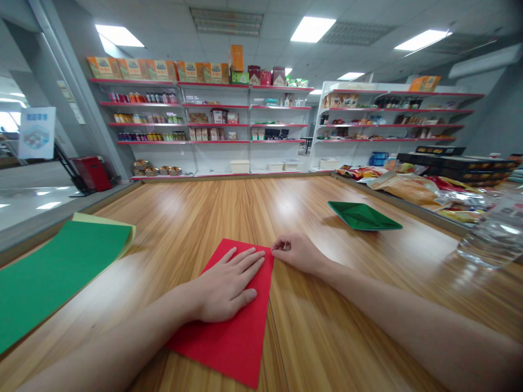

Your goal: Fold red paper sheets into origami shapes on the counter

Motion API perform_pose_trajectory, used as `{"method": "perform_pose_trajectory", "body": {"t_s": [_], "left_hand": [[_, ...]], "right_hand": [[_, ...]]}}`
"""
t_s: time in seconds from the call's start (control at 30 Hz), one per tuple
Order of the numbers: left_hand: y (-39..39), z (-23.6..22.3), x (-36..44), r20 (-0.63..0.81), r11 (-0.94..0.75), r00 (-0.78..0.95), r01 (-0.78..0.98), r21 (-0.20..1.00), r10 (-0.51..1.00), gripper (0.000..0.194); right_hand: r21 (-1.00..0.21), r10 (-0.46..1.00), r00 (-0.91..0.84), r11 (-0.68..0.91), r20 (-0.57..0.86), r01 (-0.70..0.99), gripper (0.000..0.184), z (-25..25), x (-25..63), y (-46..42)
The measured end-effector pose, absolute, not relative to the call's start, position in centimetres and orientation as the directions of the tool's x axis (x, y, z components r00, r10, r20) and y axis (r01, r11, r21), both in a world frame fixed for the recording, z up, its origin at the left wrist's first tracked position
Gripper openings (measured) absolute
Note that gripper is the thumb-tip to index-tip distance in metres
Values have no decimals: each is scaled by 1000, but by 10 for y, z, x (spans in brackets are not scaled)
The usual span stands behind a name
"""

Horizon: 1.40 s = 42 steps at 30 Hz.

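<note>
A sheet of red paper [245, 343] lies on the wooden table in front of me. My left hand [229, 286] rests flat on it with the fingers spread, covering its middle. At the sheet's far right corner is my right hand [296, 251], its fingers curled and the thumb and forefinger pinched at the corner. Whether the paper is one layer or folded I cannot tell. To the right, beyond my right hand, sits a folded green paper piece [363, 215] with crease lines and raised edges.
Green paper sheets [61, 267] with a yellowish one beneath lie on the left. A clear plastic bottle [492, 234] stands at the right edge, near packaged snacks [412, 188] and black boxes [461, 163]. Stocked shelves [216, 125] line the far side beyond the table [192, 209].
</note>
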<state>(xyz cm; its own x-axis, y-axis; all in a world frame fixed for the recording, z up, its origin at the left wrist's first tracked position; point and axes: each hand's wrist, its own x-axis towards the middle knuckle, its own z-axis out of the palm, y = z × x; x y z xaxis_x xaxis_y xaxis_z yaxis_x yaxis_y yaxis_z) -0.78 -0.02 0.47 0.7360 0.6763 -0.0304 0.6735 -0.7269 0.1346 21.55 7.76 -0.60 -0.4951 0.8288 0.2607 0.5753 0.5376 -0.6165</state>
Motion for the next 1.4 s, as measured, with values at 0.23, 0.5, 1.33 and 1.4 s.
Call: {"method": "perform_pose_trajectory", "body": {"t_s": [0.23, 0.5, 1.33, 1.4], "left_hand": [[-1, 6, -7, -40, -721, 731, 680, 135, 682, 63], [-1, 7, -7, -46, -713, 725, 686, 142, 688, 63], [-1, 5, -6, -48, -716, 724, 688, 123, 688, 62], [-1, 4, -6, -45, -716, 724, 688, 121, 688, 62]], "right_hand": [[-600, 825, -516, 538, 231, 592, 16, -2, 218, 83], [-583, 801, -560, 564, 213, 585, 18, -1, 219, 85], [-611, 596, -800, 660, 73, 436, 15, 13, 211, 49], [-651, 579, -815, 628, 25, 426, 15, 13, 209, 44]]}}
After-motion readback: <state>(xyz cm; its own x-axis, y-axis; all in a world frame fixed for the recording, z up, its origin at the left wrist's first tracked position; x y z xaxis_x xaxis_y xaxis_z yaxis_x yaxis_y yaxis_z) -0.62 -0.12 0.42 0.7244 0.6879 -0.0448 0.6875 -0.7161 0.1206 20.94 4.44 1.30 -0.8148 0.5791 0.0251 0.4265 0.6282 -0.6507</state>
